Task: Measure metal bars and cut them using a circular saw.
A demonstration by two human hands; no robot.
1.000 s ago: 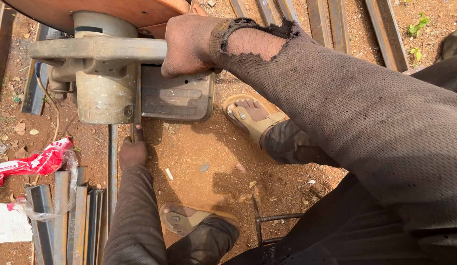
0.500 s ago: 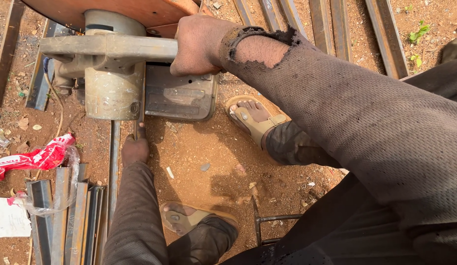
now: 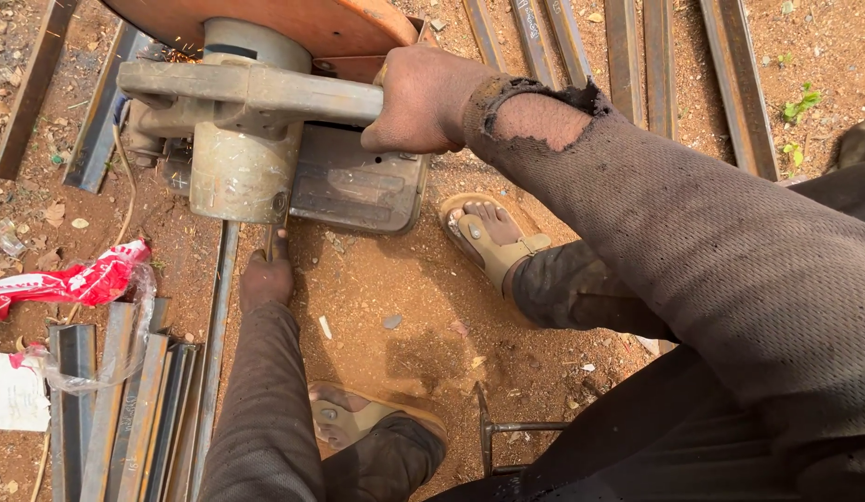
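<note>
A chop saw with an orange blade guard stands on red dirt at the top of the view. My right hand is closed around the end of its long grey handle. My left hand reaches under the saw's motor and grips a thin metal piece that runs into the machine. A long steel bar lies just left of that hand. A few sparks show at the saw's upper left. Both of my sandalled feet rest on the dirt below the saw.
Several steel angle bars are stacked at the lower left, and more bars lie at the top right. A red plastic wrapper and white paper lie on the left. A small metal frame stands by my legs.
The view has shifted, so the saw sits lower and more to the right in the frame. Both hands keep their grips.
</note>
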